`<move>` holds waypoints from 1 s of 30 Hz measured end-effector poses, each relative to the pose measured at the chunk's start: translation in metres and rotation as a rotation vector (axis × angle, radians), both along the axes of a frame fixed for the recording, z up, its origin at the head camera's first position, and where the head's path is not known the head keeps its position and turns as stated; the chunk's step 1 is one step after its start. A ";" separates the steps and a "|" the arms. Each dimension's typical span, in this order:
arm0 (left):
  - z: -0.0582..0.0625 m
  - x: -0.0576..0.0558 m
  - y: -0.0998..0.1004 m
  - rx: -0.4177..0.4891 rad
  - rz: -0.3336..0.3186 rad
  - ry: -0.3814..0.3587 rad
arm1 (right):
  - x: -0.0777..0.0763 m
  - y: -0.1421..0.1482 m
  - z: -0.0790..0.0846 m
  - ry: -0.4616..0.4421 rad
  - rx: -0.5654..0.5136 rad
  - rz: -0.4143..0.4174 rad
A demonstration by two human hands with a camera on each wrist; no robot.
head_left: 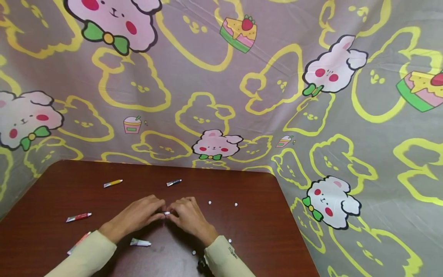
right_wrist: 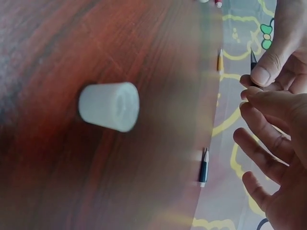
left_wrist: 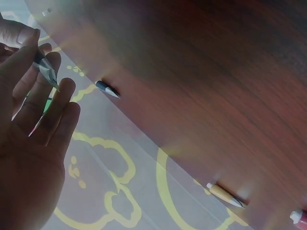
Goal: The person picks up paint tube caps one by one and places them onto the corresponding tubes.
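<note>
Both hands meet over the middle of the table around a small paint tube [head_left: 167, 213]. My left hand [head_left: 140, 212] pinches its body between thumb and fingers. In the left wrist view the tube's crinkled silver tail [left_wrist: 47, 72] sticks out past the fingers. The right hand [head_left: 189, 215] pinches the other end with thumb and forefinger, its remaining fingers spread loosely in the right wrist view. The fingertips hide that end of the tube. A white tube [head_left: 140, 242] lies on the table just below the left hand.
On the brown table [head_left: 162, 261] lie a yellow tube [head_left: 113, 183], a dark tube [head_left: 174, 182], a red tube [head_left: 79, 217] and another red tube [head_left: 79, 243] beside the left sleeve. Several white caps [head_left: 209, 202] are scattered to the right. A patterned cloth [head_left: 204, 77] hangs behind.
</note>
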State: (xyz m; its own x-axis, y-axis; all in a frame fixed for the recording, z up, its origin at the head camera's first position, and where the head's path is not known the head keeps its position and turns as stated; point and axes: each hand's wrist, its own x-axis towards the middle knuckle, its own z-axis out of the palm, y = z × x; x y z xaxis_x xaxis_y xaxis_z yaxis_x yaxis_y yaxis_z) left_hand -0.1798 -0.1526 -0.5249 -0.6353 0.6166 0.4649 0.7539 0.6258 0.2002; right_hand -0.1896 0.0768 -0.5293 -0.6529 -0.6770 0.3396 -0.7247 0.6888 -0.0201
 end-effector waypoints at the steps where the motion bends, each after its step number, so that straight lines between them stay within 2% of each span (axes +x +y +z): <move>1: 0.000 0.000 0.000 0.000 -0.001 0.004 | 0.000 0.000 0.000 -0.006 -0.009 -0.003; 6: 0.000 -0.001 0.000 0.009 0.000 0.032 | 0.001 -0.001 0.001 -0.043 -0.057 -0.013; 11: 0.000 -0.002 0.001 0.025 -0.008 0.065 | 0.000 0.000 -0.001 -0.044 -0.069 -0.006; 21: 0.000 0.000 0.001 0.036 0.001 0.065 | -0.001 0.003 -0.004 -0.048 -0.096 0.035; 28: 0.003 0.001 0.002 0.031 0.025 0.046 | -0.003 0.000 -0.001 -0.294 -0.300 0.025; 30: 0.004 0.001 0.002 0.033 0.035 0.038 | -0.004 0.000 -0.002 -0.330 -0.336 0.013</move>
